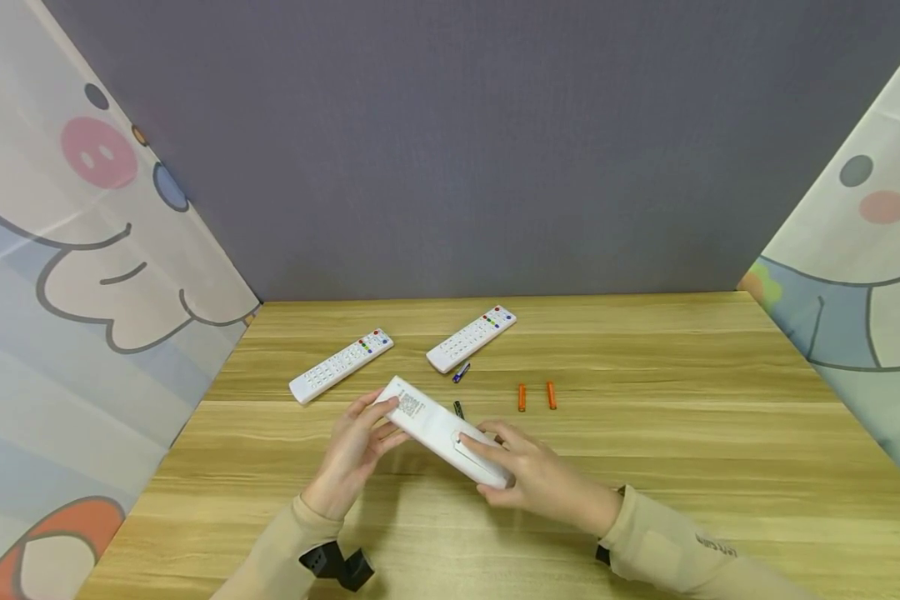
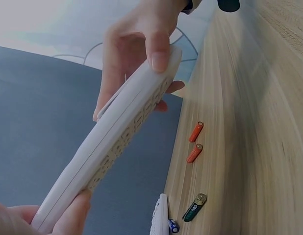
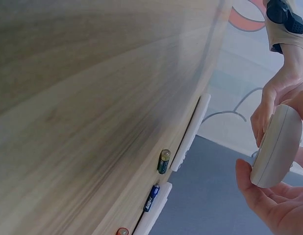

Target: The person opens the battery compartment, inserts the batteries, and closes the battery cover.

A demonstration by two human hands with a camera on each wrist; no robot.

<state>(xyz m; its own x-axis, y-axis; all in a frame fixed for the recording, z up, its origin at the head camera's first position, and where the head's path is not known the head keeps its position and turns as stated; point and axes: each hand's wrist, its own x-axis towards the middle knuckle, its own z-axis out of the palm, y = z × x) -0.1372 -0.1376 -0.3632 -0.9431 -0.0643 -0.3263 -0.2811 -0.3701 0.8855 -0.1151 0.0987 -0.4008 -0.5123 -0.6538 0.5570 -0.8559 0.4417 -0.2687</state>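
Note:
Both hands hold a white remote control (image 1: 431, 423) above the table, its back turned up and its buttons facing down. My left hand (image 1: 352, 454) grips the end that bears a printed square code, between thumb and fingers. Around the other end, my right hand (image 1: 540, 479) has its thumb on one side edge and a finger on the battery cover (image 1: 474, 454). In the left wrist view, one edge of that cover (image 2: 111, 102) stands slightly raised from the remote's back. The inside of the battery compartment is hidden.
Two more white remotes, one at left (image 1: 341, 365) and one at mid-back (image 1: 471, 338), lie button side up. Near them are a blue battery (image 1: 461, 372) and a dark green battery (image 2: 194, 207). Two orange batteries (image 1: 522, 397) lie further right. A grey panel (image 1: 495, 167) stands behind the table.

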